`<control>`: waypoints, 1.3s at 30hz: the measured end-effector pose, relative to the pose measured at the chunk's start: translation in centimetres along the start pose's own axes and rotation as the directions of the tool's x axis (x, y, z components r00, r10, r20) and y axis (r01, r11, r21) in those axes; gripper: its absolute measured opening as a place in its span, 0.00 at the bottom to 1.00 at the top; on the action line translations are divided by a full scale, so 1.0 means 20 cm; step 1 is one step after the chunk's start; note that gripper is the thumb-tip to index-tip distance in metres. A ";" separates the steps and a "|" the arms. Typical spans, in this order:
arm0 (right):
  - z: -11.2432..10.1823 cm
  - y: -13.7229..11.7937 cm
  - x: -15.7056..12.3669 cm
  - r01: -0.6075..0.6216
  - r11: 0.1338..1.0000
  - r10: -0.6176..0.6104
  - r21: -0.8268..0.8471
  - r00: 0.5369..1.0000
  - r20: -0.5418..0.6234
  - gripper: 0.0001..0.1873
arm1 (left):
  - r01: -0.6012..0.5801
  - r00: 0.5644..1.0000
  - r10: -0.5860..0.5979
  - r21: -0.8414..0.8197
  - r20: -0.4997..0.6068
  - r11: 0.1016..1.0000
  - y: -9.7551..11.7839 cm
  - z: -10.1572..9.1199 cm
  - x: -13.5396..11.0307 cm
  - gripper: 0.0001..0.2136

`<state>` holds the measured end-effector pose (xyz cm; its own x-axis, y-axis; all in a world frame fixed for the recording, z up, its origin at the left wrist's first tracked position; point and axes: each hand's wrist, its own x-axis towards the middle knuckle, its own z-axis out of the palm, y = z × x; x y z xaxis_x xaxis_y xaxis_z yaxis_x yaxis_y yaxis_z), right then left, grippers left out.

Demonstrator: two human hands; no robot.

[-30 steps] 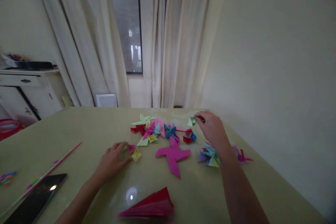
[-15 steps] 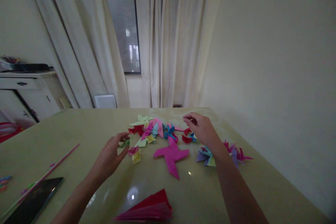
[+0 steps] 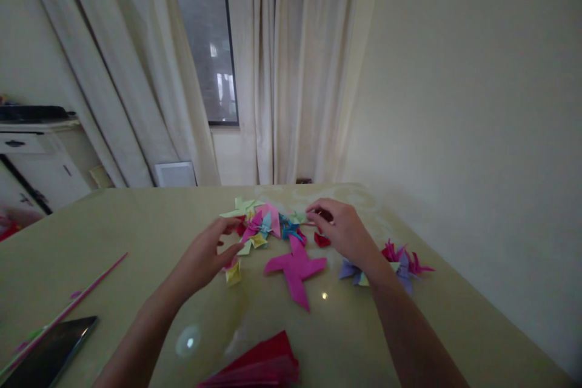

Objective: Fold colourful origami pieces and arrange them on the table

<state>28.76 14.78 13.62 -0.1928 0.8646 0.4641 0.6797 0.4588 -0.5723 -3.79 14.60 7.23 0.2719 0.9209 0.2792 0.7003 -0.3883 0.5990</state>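
Note:
My left hand [image 3: 207, 257] is at the left side of a pile of folded paper pieces [image 3: 259, 224], thumb and fingers apart with nothing visible between them. A yellow folded piece [image 3: 233, 273] lies just below its thumb. My right hand [image 3: 341, 227] is at the pile's right side, fingertips pinched at the edge of a light green folded paper [image 3: 297, 217]. Beneath that hand lies a red folded piece [image 3: 321, 239]. Between both hands rests a flat magenta paper pinwheel shape [image 3: 295, 270], near a blue folded star [image 3: 290, 227].
Purple and pink folded papers [image 3: 402, 267] lie by my right forearm. A red and pink folded paper fan shape [image 3: 264, 361] is at the near edge. On the left are a dark phone-like slab [image 3: 54, 348] and a thin pink stick [image 3: 86, 294]. A wall borders the table's right side.
My left hand has moved right, toward the pile, and the green piece at its fingers no longer shows. My right hand has shifted left and lower; light green paper now shows at its fingertips.

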 end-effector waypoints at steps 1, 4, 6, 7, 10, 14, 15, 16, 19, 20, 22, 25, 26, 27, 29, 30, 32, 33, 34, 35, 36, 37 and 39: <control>-0.02 0.05 0.01 -0.021 0.995 0.018 -0.098 0.999 -0.030 0.06 | 0.069 0.991 -0.081 0.107 0.107 0.992 -0.07 0.00 0.00 0.30; -0.06 0.15 0.05 -0.088 0.975 0.071 -0.205 0.994 -0.086 0.06 | 0.150 0.913 -0.251 0.308 0.320 0.939 -0.19 0.07 -0.02 0.45; -0.05 0.18 0.06 -0.112 0.967 0.091 -0.229 0.990 -0.103 0.07 | 0.142 0.904 -0.251 0.309 0.347 0.940 -0.21 0.14 -0.02 0.40; -0.05 0.18 0.05 -0.116 0.965 0.094 -0.233 0.990 -0.104 0.08 | 0.130 0.905 -0.239 0.306 0.351 0.943 -0.21 0.18 -0.02 0.33; -0.04 0.12 0.03 -0.089 0.974 0.078 -0.209 0.995 -0.064 0.08 | 0.092 0.916 -0.194 0.287 0.350 0.953 -0.20 0.25 -0.01 0.18; 0.04 0.01 0.01 -0.039 0.999 0.038 0.017 0.997 0.061 0.09 | 0.061 0.928 -0.141 0.234 0.344 0.970 -0.17 0.24 0.01 0.14; 0.08 -0.01 0.00 -0.047 0.993 0.038 0.104 0.995 0.096 0.11 | 0.048 0.934 -0.119 0.211 0.338 0.976 -0.16 0.23 0.02 0.12; 0.13 -0.02 0.00 -0.063 0.981 0.039 0.184 0.991 0.129 0.13 | 0.029 0.941 -0.089 0.183 0.327 0.983 -0.14 0.21 0.02 0.10; 0.30 -0.04 -0.03 -0.104 0.938 0.031 0.332 0.975 0.220 0.18 | -0.048 0.962 0.016 0.110 0.274 0.993 -0.04 0.19 0.02 0.11; 0.36 -0.04 -0.04 -0.127 0.920 0.030 0.372 0.966 0.256 0.20 | -0.071 0.970 0.049 0.083 0.238 0.994 0.00 0.19 0.02 0.11; 0.47 -0.06 -0.06 -0.222 0.839 0.051 0.497 0.941 0.335 0.25 | -0.122 0.984 0.121 -0.003 0.129 0.993 0.09 0.21 0.03 0.10; 0.60 -0.09 -0.10 -0.374 0.587 0.108 0.717 0.915 0.389 0.31 | -0.209 0.976 0.198 -0.151 -0.087 0.966 0.19 0.27 0.03 0.08; 0.63 -0.10 -0.11 -0.388 0.523 0.135 0.759 0.917 0.375 0.31 | -0.215 0.972 0.192 -0.186 -0.136 0.959 0.22 0.29 0.03 0.08; 0.65 -0.11 -0.11 -0.393 0.478 0.164 0.785 0.918 0.360 0.32 | -0.204 0.972 0.169 -0.227 -0.162 0.952 0.23 0.30 0.03 0.09; 0.67 -0.11 -0.12 -0.415 0.439 0.222 0.797 0.910 0.351 0.31 | -0.149 0.983 0.103 -0.343 -0.149 0.928 0.24 0.30 0.04 0.12; 0.68 -0.11 -0.11 -0.435 0.425 0.251 0.794 0.899 0.358 0.30 | -0.116 0.990 0.073 -0.412 -0.120 0.904 0.24 0.29 0.04 0.15; 0.67 -0.08 -0.11 -0.463 0.420 0.297 0.780 0.883 0.364 0.28 | -0.050 0.998 0.025 -0.532 -0.054 0.846 0.21 0.26 0.05 0.19; 0.67 -0.06 -0.10 -0.465 0.427 0.315 0.776 0.880 0.355 0.27 | -0.016 1.000 0.000 -0.567 -0.027 0.824 0.18 0.24 0.05 0.19; 0.66 -0.05 -0.08 -0.458 0.440 0.327 0.772 0.883 0.338 0.26 | 0.021 1.000 -0.025 -0.577 0.000 0.817 0.16 0.21 0.06 0.19; 0.64 -0.03 -0.07 -0.446 0.460 0.333 0.768 0.888 0.317 0.26 | 0.054 0.999 -0.044 -0.559 0.030 0.827 0.13 0.19 0.06 0.18; 0.61 -0.01 -0.05 -0.430 0.485 0.331 0.761 0.896 0.296 0.25 | 0.074 0.997 -0.050 -0.516 0.061 0.853 0.11 0.16 0.06 0.17; 0.57 0.00 -0.04 -0.412 0.515 0.321 0.752 0.906 0.277 0.24 | 0.082 0.994 -0.037 -0.455 0.106 0.887 0.09 0.15 0.06 0.17; 0.47 0.01 -0.01 -0.379 0.572 0.285 0.728 0.924 0.256 0.20 | 0.062 0.967 0.026 -0.335 0.253 0.940 0.10 0.14 0.04 0.15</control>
<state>22.29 16.62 6.93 -0.1658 0.9818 0.0922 -0.0535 0.0844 -0.9950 -0.28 14.61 6.61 0.4478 0.8890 0.0961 0.4540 -0.3186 0.8321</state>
